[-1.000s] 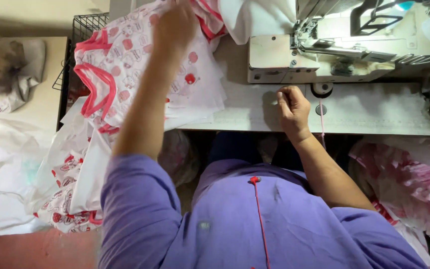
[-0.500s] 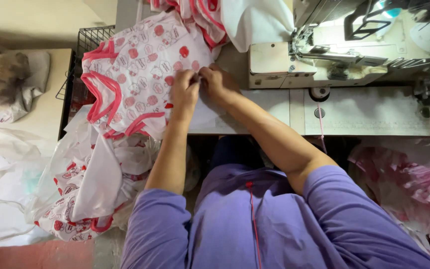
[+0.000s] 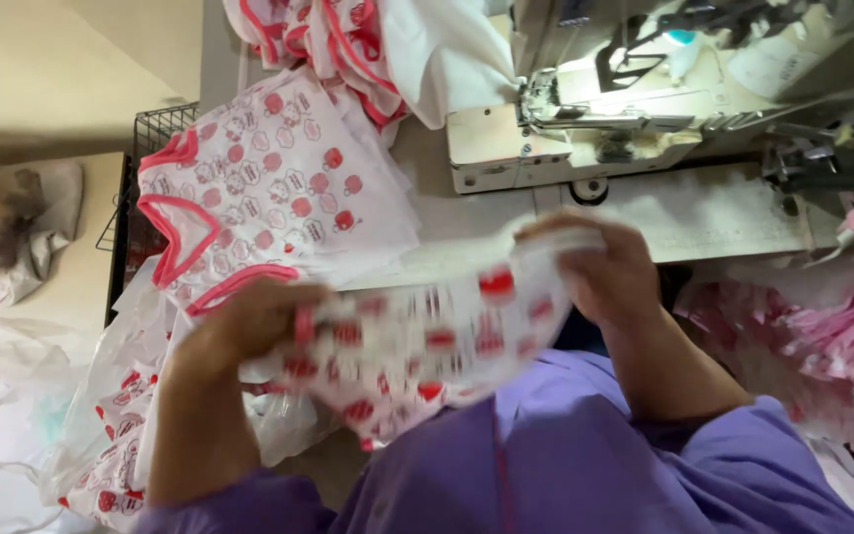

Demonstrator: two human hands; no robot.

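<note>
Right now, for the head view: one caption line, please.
Both hands, left hand and right hand, stretch a white red-printed fabric piece before the sewing machine.

A garment workshop: sewing machine [image 3: 585, 119], stacked printed garments [image 3: 269, 198].

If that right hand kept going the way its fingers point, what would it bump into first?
Probably the sewing machine. The right hand, gripping the printed cloth piece, points up over the table toward it, though depth is unclear.

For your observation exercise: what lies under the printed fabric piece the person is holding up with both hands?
Under the printed fabric piece, gripped by the left hand and right hand, the purple shirt and a strip of the sewing table show. The table's front edge and the lap beneath are covered.
</note>
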